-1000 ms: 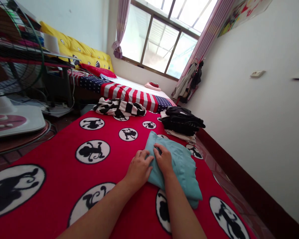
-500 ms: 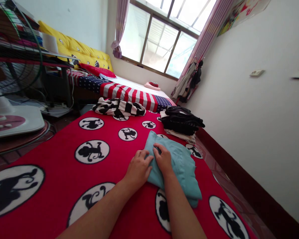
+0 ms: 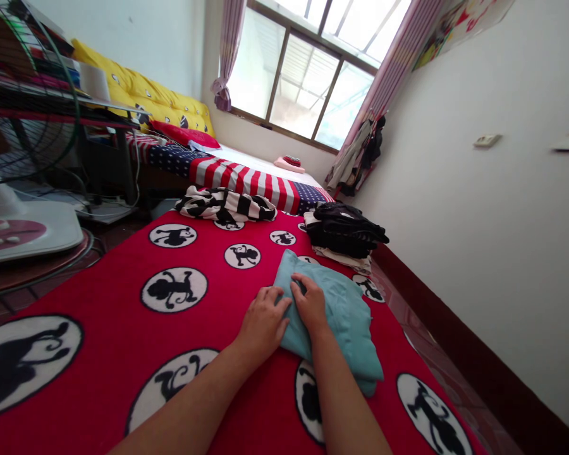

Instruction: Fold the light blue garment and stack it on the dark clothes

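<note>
A folded light-blue garment (image 3: 348, 316) lies flat on the red blanket (image 3: 171, 341), which has black monkey figures in white ovals. My left hand (image 3: 264, 316) rests at the garment's left edge, fingers bent and a little apart, the tips touching the cloth. On top of the garment, near that same edge, lies my right hand (image 3: 310, 302), its fingers loosely spread and pointing away from me. Neither hand visibly grips the cloth. The undersides of both hands are hidden.
Beyond the garment stands a pile of folded dark clothes (image 3: 346, 227). A black-and-white checked cloth (image 3: 225, 204) lies crumpled at the blanket's far edge. At left is a fan (image 3: 28, 221) by a cluttered desk; a wall (image 3: 478, 221) runs along the right.
</note>
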A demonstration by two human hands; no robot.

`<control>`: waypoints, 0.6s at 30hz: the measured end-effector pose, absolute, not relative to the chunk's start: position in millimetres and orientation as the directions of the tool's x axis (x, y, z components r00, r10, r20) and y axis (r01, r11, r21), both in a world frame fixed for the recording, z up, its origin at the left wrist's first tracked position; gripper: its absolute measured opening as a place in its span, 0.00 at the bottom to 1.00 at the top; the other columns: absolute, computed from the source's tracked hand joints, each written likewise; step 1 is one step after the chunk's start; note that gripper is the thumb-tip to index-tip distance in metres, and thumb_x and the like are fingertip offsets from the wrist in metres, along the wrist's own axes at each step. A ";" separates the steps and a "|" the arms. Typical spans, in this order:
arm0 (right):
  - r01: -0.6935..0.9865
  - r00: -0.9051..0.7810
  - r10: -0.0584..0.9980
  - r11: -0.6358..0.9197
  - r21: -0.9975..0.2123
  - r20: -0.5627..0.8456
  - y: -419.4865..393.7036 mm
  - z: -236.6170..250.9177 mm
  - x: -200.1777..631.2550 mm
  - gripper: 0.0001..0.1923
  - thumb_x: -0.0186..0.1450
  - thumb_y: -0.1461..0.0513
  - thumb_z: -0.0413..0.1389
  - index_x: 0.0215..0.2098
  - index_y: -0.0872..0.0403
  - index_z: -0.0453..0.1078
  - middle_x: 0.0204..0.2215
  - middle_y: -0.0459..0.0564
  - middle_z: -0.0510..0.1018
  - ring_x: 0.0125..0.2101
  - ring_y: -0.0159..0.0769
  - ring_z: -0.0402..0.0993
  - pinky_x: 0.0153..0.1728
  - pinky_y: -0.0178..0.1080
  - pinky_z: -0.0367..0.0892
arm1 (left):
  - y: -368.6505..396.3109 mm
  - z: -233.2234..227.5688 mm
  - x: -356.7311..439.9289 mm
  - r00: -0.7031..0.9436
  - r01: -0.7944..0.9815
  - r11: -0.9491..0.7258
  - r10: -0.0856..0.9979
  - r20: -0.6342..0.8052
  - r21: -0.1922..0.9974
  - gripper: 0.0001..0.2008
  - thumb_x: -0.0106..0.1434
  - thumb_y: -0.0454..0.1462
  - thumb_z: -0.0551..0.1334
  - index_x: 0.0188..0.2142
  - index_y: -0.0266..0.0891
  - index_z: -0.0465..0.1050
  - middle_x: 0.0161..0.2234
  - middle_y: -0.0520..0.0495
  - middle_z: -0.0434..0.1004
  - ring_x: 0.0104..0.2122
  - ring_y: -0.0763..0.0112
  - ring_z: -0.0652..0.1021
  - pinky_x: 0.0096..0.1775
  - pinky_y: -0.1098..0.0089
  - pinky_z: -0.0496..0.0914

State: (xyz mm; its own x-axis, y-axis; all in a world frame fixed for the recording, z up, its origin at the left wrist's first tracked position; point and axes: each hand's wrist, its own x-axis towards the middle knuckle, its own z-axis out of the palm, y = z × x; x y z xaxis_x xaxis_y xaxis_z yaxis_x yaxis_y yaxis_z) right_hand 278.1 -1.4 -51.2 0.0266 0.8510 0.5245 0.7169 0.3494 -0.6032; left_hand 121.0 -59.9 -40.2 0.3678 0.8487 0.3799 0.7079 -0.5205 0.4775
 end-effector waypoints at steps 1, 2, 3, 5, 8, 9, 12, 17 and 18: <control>0.716 0.028 0.850 0.349 -0.604 0.525 -1.5 -51.1 278.0 0.12 0.63 0.61 0.52 0.42 0.52 0.75 0.45 0.52 0.79 0.48 0.42 0.74 0.53 0.45 0.65 | -59.9 -40.5 121.1 0.366 0.708 -0.521 0.848 0.382 0.477 0.17 0.61 0.34 0.59 0.51 0.44 0.69 0.54 0.45 0.65 0.54 0.58 0.63 0.54 0.59 0.65; 0.716 0.029 0.850 0.350 -0.604 0.526 -1.6 -51.0 277.9 0.12 0.63 0.61 0.52 0.42 0.52 0.75 0.44 0.52 0.79 0.47 0.42 0.74 0.53 0.45 0.65 | -60.0 -40.7 121.1 0.366 0.707 -0.521 0.848 0.383 0.478 0.17 0.61 0.34 0.59 0.51 0.44 0.69 0.54 0.45 0.65 0.54 0.58 0.63 0.55 0.59 0.65; 0.716 0.029 0.849 0.350 -0.604 0.527 -1.7 -50.9 277.8 0.12 0.63 0.61 0.53 0.42 0.52 0.75 0.44 0.52 0.79 0.47 0.42 0.74 0.53 0.45 0.65 | -60.1 -40.8 121.1 0.366 0.706 -0.522 0.848 0.384 0.479 0.17 0.61 0.34 0.59 0.51 0.44 0.69 0.54 0.45 0.65 0.54 0.58 0.63 0.55 0.59 0.65; 0.716 0.029 0.850 0.350 -0.604 0.526 -1.8 -50.8 277.7 0.12 0.63 0.61 0.53 0.42 0.52 0.75 0.44 0.52 0.79 0.47 0.42 0.74 0.53 0.45 0.65 | -60.3 -40.6 121.1 0.367 0.704 -0.522 0.848 0.383 0.481 0.17 0.61 0.34 0.59 0.51 0.44 0.69 0.54 0.45 0.65 0.54 0.58 0.63 0.55 0.58 0.64; 0.717 0.026 0.851 0.350 -0.603 0.524 -1.7 -50.8 277.5 0.12 0.63 0.61 0.53 0.42 0.53 0.75 0.45 0.53 0.79 0.48 0.42 0.74 0.53 0.45 0.65 | -60.5 -39.7 121.0 0.370 0.706 -0.520 0.850 0.375 0.482 0.17 0.61 0.34 0.59 0.51 0.44 0.69 0.55 0.45 0.65 0.54 0.58 0.63 0.55 0.58 0.64; 0.718 0.026 0.851 0.349 -0.602 0.525 -1.7 -50.7 277.5 0.12 0.63 0.61 0.53 0.42 0.53 0.75 0.45 0.53 0.79 0.48 0.42 0.74 0.53 0.45 0.65 | -60.6 -39.4 120.9 0.371 0.707 -0.518 0.851 0.371 0.481 0.17 0.61 0.34 0.59 0.51 0.44 0.69 0.55 0.45 0.65 0.54 0.58 0.63 0.55 0.58 0.64; 0.721 0.027 0.849 0.349 -0.599 0.527 -1.8 -50.3 277.1 0.12 0.63 0.62 0.53 0.42 0.54 0.75 0.45 0.53 0.79 0.48 0.42 0.74 0.53 0.45 0.65 | -60.9 -38.5 120.9 0.373 0.710 -0.516 0.853 0.365 0.479 0.17 0.61 0.34 0.59 0.51 0.44 0.69 0.55 0.45 0.65 0.54 0.58 0.63 0.55 0.58 0.64; 0.722 0.028 0.848 0.349 -0.597 0.529 -2.5 -49.7 276.8 0.12 0.63 0.61 0.53 0.42 0.53 0.75 0.45 0.52 0.79 0.48 0.42 0.74 0.53 0.45 0.65 | -61.2 -38.2 120.9 0.373 0.715 -0.513 0.855 0.361 0.474 0.18 0.61 0.34 0.59 0.51 0.44 0.69 0.55 0.45 0.65 0.54 0.58 0.63 0.55 0.59 0.64; 0.722 0.028 0.848 0.350 -0.597 0.530 -2.6 -49.7 276.8 0.12 0.63 0.61 0.53 0.42 0.52 0.75 0.45 0.52 0.79 0.48 0.42 0.74 0.53 0.45 0.65 | -61.2 -38.2 120.9 0.373 0.717 -0.511 0.856 0.358 0.475 0.18 0.61 0.34 0.59 0.51 0.44 0.69 0.55 0.46 0.65 0.54 0.58 0.63 0.55 0.59 0.64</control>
State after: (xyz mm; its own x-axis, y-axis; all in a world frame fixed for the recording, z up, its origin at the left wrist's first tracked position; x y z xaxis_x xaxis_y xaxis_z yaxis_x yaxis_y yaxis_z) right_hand 276.8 -2.6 -49.7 0.0275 0.8475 0.5300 0.7220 0.3499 -0.5969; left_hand 120.9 -61.2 -38.2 0.3727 0.8559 0.3584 0.7167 -0.5109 0.4747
